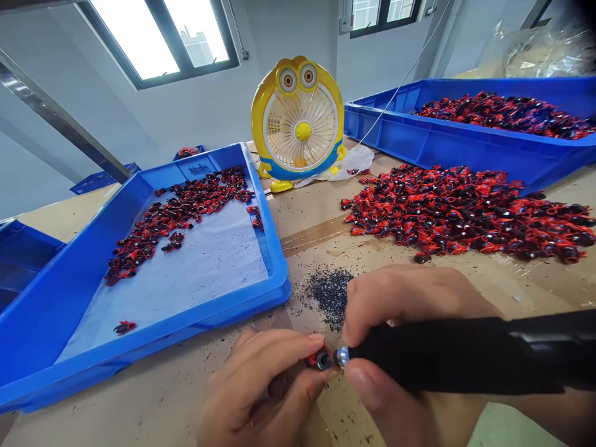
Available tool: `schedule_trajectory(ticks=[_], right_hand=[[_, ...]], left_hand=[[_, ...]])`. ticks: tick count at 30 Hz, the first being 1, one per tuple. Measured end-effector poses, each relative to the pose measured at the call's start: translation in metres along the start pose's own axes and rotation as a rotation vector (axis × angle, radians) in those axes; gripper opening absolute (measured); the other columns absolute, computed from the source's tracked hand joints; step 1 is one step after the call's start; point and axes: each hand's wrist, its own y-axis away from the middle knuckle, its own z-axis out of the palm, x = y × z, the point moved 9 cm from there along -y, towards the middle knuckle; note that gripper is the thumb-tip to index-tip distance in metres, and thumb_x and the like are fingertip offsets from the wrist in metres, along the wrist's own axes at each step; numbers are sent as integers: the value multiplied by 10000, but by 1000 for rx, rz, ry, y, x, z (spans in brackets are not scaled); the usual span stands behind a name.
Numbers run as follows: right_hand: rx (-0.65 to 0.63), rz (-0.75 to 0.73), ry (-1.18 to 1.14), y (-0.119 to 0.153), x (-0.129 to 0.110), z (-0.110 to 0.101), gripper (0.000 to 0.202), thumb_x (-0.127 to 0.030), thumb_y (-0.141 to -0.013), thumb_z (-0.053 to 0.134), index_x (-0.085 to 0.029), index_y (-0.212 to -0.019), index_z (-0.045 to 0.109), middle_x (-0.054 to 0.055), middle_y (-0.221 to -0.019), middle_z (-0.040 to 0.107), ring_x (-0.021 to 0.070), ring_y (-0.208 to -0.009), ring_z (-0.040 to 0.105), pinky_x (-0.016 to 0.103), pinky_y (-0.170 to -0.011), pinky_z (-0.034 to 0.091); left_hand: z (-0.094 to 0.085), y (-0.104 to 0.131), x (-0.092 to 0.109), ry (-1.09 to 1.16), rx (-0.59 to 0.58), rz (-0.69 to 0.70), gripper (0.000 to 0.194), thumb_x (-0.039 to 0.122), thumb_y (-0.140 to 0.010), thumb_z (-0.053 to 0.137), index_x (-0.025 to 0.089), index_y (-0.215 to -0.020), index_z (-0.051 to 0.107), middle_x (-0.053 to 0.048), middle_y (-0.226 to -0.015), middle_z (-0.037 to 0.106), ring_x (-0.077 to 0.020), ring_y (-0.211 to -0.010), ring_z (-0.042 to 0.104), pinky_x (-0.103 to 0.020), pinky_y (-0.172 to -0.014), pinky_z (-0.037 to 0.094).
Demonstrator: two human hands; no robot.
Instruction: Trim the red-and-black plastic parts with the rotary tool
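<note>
Between the thumb and fingers of my left hand (265,385) is a small red and black plastic part (320,359), its round open end facing right. My right hand (410,304) is closed round a thick black cylindrical tool (456,354) that lies nearly level. The tool's silver collar (341,357) is right beside the part's opening. A thin tip seems to reach from the collar toward that opening; whether it is inside, I cannot tell. Just beyond my hands, a heap of black shavings (330,292) lies on the brown table covering (302,242).
At left, a blue tray (279,273) lined with white sheet holds many similar parts (186,205). A loose pile of parts (447,211) lies at right, before another filled blue bin (395,133). A yellow fan (302,130) stands at the back, with a white cable (400,87) nearby.
</note>
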Motion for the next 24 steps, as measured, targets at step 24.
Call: schedule_trajectory(ticks=[24], right_hand=[[-54,64,34,3,8,1,205,-357,-823,804,-256,-836,626,-40,-611,589,132,-542,567,261,-457,402]], left_hand=[[1,4,-4,-10,-8,-39,229,213,-951,790,373,-1115,789,79,-998,840,-126,-831,769,-258,-781,544]])
